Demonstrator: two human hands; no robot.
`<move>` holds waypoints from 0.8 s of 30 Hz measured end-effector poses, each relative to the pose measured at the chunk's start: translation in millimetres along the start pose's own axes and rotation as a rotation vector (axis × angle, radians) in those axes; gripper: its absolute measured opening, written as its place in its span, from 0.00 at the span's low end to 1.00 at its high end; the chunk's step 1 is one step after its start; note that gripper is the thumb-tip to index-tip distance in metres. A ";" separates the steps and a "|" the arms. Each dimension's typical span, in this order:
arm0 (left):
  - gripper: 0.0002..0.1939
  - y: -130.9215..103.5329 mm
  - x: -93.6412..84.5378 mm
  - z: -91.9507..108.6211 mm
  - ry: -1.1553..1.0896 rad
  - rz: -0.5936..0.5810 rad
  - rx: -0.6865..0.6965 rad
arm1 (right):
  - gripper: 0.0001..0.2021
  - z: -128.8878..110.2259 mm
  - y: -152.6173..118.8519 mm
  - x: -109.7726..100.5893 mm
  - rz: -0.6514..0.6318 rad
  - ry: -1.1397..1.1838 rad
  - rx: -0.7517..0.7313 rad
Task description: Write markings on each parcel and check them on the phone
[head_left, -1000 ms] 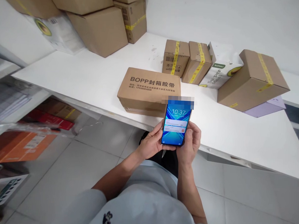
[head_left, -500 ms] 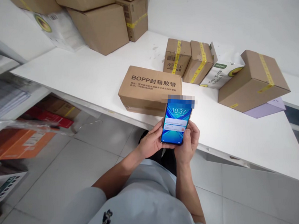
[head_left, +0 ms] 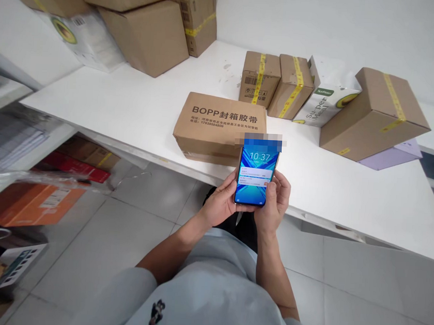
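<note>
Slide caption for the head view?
Both hands hold a lit phone before the BOPP carton.

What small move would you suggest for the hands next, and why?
Perhaps swipe the phone with the right hand: its thumb rests at one edge, the left hand supports the other, and the lit screen shows 10:37 above notifications.

Light blue-grey short-sleeved top (head_left: pixel 210 288) with a small dark emblem (head_left: pixel 156 314).
</note>
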State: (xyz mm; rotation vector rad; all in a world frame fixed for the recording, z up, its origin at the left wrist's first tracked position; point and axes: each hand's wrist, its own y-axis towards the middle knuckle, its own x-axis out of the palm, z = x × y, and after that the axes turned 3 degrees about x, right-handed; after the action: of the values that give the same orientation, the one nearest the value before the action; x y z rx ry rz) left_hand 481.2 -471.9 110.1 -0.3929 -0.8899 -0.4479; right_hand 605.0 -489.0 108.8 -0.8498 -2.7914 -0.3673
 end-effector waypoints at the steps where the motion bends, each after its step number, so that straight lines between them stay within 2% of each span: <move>1: 0.24 -0.1 0.4 0.3 0.001 0.004 0.001 | 0.15 0.2 0.2 0.0 0.000 -0.010 -0.002; 7: 0.24 0.1 1.0 1.2 0.020 0.016 -0.005 | 0.17 0.2 1.0 -0.6 -0.001 -0.075 -0.003; 19: 0.26 0.4 3.5 2.6 0.032 0.030 -0.008 | 0.16 0.6 2.0 0.0 -0.004 -0.018 -0.026; 24: 0.25 1.0 4.3 2.6 0.021 0.031 -0.017 | 0.17 -0.5 1.9 0.4 0.012 -0.088 -0.022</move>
State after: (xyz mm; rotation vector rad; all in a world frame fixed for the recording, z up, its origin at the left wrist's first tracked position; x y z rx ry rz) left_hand 482.4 -470.6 114.9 -0.4162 -0.8591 -0.4301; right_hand 605.8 -487.4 109.7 -0.9091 -2.8665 -0.3680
